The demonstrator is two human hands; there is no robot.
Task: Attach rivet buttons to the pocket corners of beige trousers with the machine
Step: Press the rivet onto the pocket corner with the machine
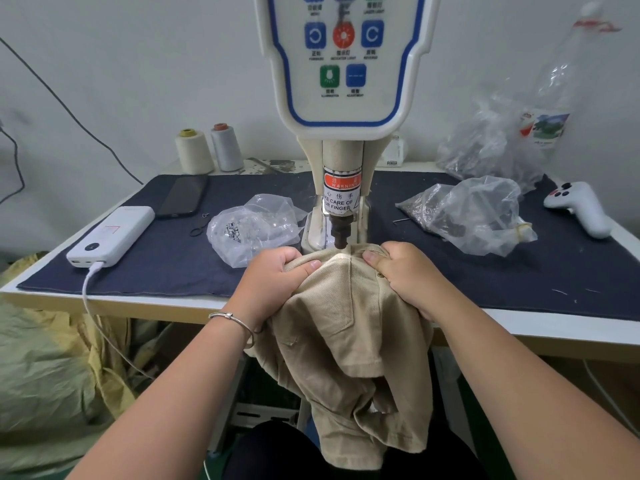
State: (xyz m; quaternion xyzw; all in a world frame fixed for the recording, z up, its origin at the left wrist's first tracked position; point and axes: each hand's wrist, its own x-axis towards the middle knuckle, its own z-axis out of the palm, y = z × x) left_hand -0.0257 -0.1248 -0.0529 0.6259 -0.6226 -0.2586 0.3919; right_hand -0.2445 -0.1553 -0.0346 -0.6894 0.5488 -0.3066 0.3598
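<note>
The beige twill trousers (pixel 349 327) are bunched at the near edge of the white table covered by a dark navy cloth (pixel 145 265), with most of the garment hanging off toward the person's lap and only the top fold lifted under the cream riveting machine with a blue-edged control panel (pixel 343 98). The dark metal punch (pixel 341 233) stands just above a brightly lit spot on the fabric, between the two hands. The left hand (pixel 273 275) has its fingers curled round a gather of cloth, thumb lying flat on top toward the punch; the right hand (pixel 403 268) grips the fabric the same way from the right side, thumb pointing left. Two small brass rivets (pixel 380 276) already sit in the cloth just beside the right thumb.

The step in hand looks like lining up a pocket corner under the punch. To do it well, the cloth should be pulled taut and flat between both thumbs so the lit mark falls exactly on the corner, with no extra fold trapped underneath. Both thumbs lie near the punch, so they ought to stay back from it, as the warning label advises. A clear plastic bag of silver rivet parts (pixel 252 226) lies just left of the machine, within reach
</note>
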